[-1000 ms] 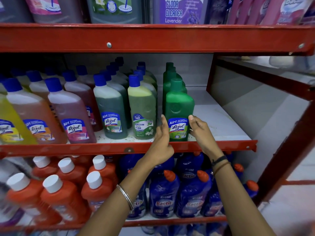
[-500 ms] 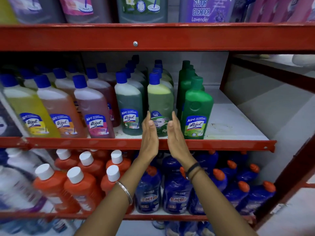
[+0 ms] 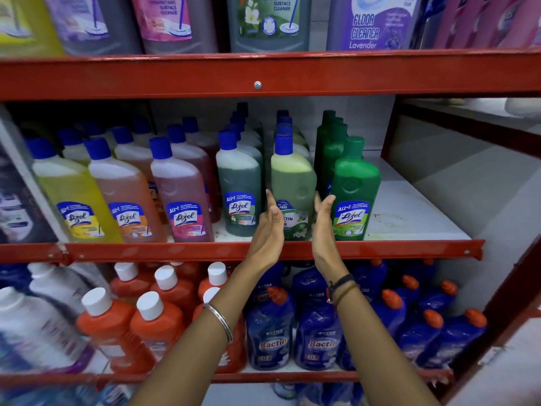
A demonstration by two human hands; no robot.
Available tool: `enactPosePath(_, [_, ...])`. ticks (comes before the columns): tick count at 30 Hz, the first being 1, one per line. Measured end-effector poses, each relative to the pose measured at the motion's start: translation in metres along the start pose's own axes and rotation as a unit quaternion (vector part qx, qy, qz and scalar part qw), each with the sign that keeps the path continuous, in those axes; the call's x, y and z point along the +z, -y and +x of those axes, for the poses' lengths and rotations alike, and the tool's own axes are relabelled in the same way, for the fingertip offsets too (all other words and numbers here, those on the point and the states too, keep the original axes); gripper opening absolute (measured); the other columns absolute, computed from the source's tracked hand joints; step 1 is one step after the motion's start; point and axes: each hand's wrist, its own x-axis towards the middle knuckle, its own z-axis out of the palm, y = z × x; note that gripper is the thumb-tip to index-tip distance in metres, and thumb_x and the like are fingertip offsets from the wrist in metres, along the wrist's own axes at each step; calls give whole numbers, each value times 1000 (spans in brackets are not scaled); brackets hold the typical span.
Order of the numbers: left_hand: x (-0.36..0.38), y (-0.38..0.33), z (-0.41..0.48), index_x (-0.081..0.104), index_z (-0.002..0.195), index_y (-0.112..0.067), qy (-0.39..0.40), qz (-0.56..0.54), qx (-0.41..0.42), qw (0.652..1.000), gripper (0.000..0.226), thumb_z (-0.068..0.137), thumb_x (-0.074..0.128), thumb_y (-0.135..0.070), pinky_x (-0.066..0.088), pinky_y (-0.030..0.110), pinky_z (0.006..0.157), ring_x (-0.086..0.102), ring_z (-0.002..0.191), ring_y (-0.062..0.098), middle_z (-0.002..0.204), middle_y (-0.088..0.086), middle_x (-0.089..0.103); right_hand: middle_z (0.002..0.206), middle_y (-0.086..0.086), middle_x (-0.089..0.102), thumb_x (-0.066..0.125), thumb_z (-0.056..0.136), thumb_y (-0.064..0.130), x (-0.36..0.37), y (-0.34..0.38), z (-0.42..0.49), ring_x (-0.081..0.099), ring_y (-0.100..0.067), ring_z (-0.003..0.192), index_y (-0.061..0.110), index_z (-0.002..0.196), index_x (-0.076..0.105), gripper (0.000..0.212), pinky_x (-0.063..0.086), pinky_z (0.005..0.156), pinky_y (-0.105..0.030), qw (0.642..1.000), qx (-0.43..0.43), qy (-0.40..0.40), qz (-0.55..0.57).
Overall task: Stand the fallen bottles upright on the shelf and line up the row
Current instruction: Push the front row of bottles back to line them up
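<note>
A light green Bactin bottle [image 3: 292, 183] with a blue cap stands upright at the front of the middle shelf [image 3: 263, 249]. My left hand [image 3: 268, 227] is flat against its left side and my right hand [image 3: 322, 227] flat beside its right side, fingers straight. Right of it stands a solid green Lizol bottle [image 3: 355, 189], upright. To the left stand a dark green Lizol bottle [image 3: 238, 186], a pink one [image 3: 181, 194], an orange one [image 3: 126, 197] and a yellow one [image 3: 70, 197], which look tilted to the left. More bottles queue behind each.
The white shelf board [image 3: 409, 212] is bare right of the green bottle, up to a red upright post [image 3: 392, 127]. Large cleaner jugs [image 3: 377, 22] fill the shelf above. Orange bottles [image 3: 108, 323] and blue Bactin bottles [image 3: 269, 332] fill the shelf below.
Both hands left the solid green Lizol bottle and moved left to either side of the light green Bactin bottle. My view has shifted left and closer.
</note>
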Motion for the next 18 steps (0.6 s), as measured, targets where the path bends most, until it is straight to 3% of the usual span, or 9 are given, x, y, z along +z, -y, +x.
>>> enactPosePath(5, [-3,-4,-14,-15,142,-38,20,24,2,1000,104,49,-10,-86,20,26,97,27,137,22,154,11,20,159,5,17,14,44,99,-2,1,-8,18,-11,144,26,147,18,127,13,121,-43,1000,3,-3,2])
enactPosePath(8, [-8,-6,-16,-17,140,-39,34,33,-1,999,99,53,-9,-85,25,34,103,26,139,25,154,11,20,153,14,20,14,44,99,3,5,-12,21,-6,140,26,147,16,126,15,118,-34,1000,5,0,0])
enactPosePath(10, [-11,-5,-18,-8,143,-37,36,17,6,999,93,61,-4,-81,17,33,109,19,143,21,156,7,18,147,12,26,12,55,92,11,5,-18,24,-6,135,24,147,18,114,17,114,-29,999,-9,-33,-9])
enactPosePath(12, [-16,-1,-23,14,145,-31,-31,-19,11,999,85,74,2,-76,13,33,115,20,143,20,155,5,23,147,-1,33,14,79,76,25,-2,-32,27,-9,135,18,144,29,88,18,113,-25,989,-62,-129,-49])
enactPosePath(14, [-23,4,-29,26,142,-25,-137,-49,35,989,78,81,11,-70,18,32,115,25,140,18,151,5,29,133,-1,42,17,89,63,42,-11,-52,36,-6,123,16,133,43,69,23,105,-14,965,-148,-196,-91])
enactPosePath(16, [-35,7,-30,19,144,-21,-185,-48,42,981,71,85,15,-60,12,19,109,19,140,16,151,7,20,128,3,45,14,87,66,64,-20,-62,40,-4,121,18,127,47,71,27,106,-18,965,-199,-138,-99])
enactPosePath(18, [-46,12,-22,4,146,-21,-157,-41,5,987,62,93,16,-52,0,18,104,2,144,16,157,8,3,140,5,39,9,76,79,83,-23,-59,31,1,131,22,136,39,89,20,113,-20,981,-160,-48,-96])
